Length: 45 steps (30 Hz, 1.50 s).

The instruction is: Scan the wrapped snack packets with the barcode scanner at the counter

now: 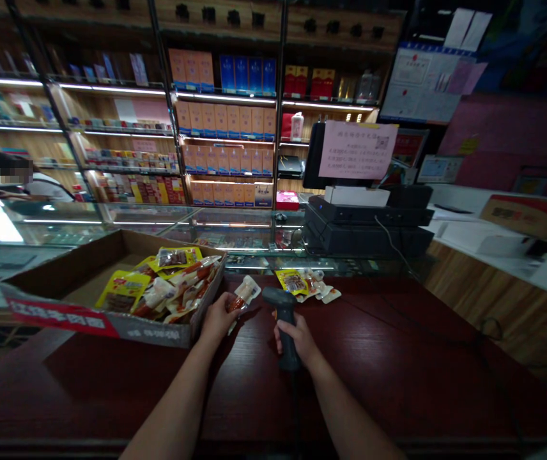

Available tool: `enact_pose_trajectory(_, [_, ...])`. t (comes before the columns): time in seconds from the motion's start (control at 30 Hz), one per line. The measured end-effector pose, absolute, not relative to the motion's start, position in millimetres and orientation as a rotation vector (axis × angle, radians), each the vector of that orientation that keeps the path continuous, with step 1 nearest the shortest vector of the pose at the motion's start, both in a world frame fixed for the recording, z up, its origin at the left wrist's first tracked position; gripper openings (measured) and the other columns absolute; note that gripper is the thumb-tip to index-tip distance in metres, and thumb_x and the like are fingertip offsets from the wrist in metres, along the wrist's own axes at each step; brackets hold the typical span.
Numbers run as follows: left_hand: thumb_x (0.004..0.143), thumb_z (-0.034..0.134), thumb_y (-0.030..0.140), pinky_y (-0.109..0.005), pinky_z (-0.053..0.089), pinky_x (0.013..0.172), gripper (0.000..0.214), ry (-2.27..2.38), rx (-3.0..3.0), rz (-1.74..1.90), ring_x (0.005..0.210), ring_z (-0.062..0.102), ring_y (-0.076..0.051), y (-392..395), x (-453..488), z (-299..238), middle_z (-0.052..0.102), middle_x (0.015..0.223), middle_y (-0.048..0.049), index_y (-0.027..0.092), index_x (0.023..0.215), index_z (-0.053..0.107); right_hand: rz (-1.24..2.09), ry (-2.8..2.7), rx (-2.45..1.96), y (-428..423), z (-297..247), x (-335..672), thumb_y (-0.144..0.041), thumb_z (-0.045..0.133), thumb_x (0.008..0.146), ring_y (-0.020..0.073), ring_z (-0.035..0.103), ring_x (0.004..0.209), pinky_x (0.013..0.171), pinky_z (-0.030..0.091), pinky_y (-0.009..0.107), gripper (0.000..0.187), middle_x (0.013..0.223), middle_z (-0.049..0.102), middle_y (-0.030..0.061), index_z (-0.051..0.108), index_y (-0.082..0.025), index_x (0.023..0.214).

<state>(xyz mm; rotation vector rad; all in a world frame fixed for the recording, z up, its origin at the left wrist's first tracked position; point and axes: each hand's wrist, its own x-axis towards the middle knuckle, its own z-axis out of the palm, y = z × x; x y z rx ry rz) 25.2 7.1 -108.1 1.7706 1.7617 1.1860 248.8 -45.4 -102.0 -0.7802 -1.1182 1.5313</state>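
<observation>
My left hand (220, 319) grips a clear vacuum-sealed snack packet (245, 292) with reddish-brown food in it, just off the right side of a cardboard box. My right hand (297, 335) is wrapped round the handle of a dark barcode scanner (280, 299), whose head tilts toward the packet. Inside the shallow cardboard box (151, 331) lie several similar packets (201, 275) and yellow snack bags (124, 291). Behind the scanner, a small pile holds a yellow snack bag (292, 281) and a few clear packets (328, 294).
A dark red counter (374, 383) spans the front. At the back right stands a cash register (369, 227) with a pink notice (357, 150); a cable (398, 252) hangs from it. Glass display cases (225, 220) and stocked shelves lie behind. A person (48, 185) is at the far left.
</observation>
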Motion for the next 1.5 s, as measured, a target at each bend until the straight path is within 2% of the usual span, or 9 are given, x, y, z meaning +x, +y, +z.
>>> enact_pose_trajectory(0.43, [0.065,0.066,0.038,-0.027,0.044,0.068,0.026,1.682,1.798,1.260,0.073,0.062,-0.018,8.9,26.0,-116.9,0.067,0.078,-0.0006,0.021,0.084,0.057,1.499,-1.104,-0.812,-45.1,-102.7,249.7,-0.040,0.069,0.065,0.0107,0.050,0.032,0.031,0.041,0.020,0.037,0.048,0.058,-0.0049,0.053,-0.016,0.087])
enact_pose_trajectory(0.73, [0.064,0.066,0.034,-0.028,0.046,0.067,0.026,1.744,1.662,1.282,0.071,0.063,-0.019,15.1,34.4,-122.4,0.065,0.075,-0.0013,0.020,0.084,0.056,1.513,-1.021,-0.818,-39.8,-106.5,250.1,-0.042,0.071,0.063,0.0109,0.050,0.031,0.030,0.040,0.020,0.042,0.046,0.058,-0.0041,0.054,-0.014,0.089])
enact_pose_trajectory(0.9, [0.060,0.066,0.027,-0.029,0.049,0.064,0.024,1.483,1.293,1.396,0.068,0.064,-0.018,34.8,75.5,-113.1,0.066,0.071,-0.0033,0.016,0.078,0.056,1.455,-0.935,-0.856,-38.1,-84.6,271.4,-0.042,0.072,0.062,0.0110,0.050,0.032,0.030,0.043,0.021,0.040,0.047,0.058,-0.0044,0.055,-0.015,0.085])
enact_pose_trajectory(1.03, [0.064,0.061,0.030,-0.029,0.049,0.060,0.020,1.262,1.162,1.327,0.060,0.063,-0.017,52.1,129.7,-91.3,0.064,0.065,-0.0036,0.014,0.076,0.056,1.355,-0.921,-0.866,-39.7,-59.4,307.7,-0.040,0.073,0.061,0.0113,0.051,0.032,0.032,0.045,0.022,0.037,0.047,0.059,-0.0042,0.056,-0.015,0.083])
enact_pose_trajectory(1.17, [0.069,0.058,0.026,-0.028,0.049,0.061,0.013,1.244,1.279,1.245,0.063,0.064,-0.017,71.9,186.1,-75.2,0.065,0.065,-0.0060,0.013,0.073,0.058,1.244,-0.873,-0.879,-43.3,-50.2,345.8,-0.040,0.073,0.062,0.0107,0.050,0.032,0.031,0.045,0.022,0.032,0.047,0.058,-0.0035,0.055,-0.016,0.073])
enact_pose_trajectory(1.33, [0.066,0.063,0.021,-0.029,0.047,0.061,0.008,1.364,1.462,1.160,0.066,0.064,-0.021,87.0,223.2,-70.0,0.063,0.059,-0.0055,0.014,0.064,0.059,1.183,-0.857,-0.872,-53.2,-50.1,371.1,-0.040,0.072,0.064,0.0108,0.051,0.033,0.032,0.046,0.023,0.031,0.049,0.058,-0.0033,0.056,-0.016,0.074])
enact_pose_trajectory(1.43, [0.063,0.066,0.017,-0.032,0.046,0.069,0.011,1.444,1.588,1.114,0.075,0.064,-0.024,82.6,222.4,-67.8,0.063,0.060,-0.0072,0.014,0.056,0.058,1.185,-0.848,-0.877,-58.7,-49.1,371.8,-0.039,0.073,0.061,0.0107,0.050,0.033,0.031,0.046,0.023,0.032,0.048,0.058,-0.0036,0.056,-0.016,0.075])
enact_pose_trajectory(1.5, [0.064,0.066,0.017,-0.033,0.045,0.077,0.007,1.468,1.653,1.102,0.085,0.064,-0.026,74.3,215.7,-65.7,0.067,0.071,-0.0103,0.014,0.060,0.062,1.196,-0.848,-0.881,-60.6,-49.1,367.6,-0.039,0.073,0.060,0.0108,0.050,0.032,0.030,0.045,0.023,0.034,0.048,0.058,-0.0038,0.056,-0.015,0.076])
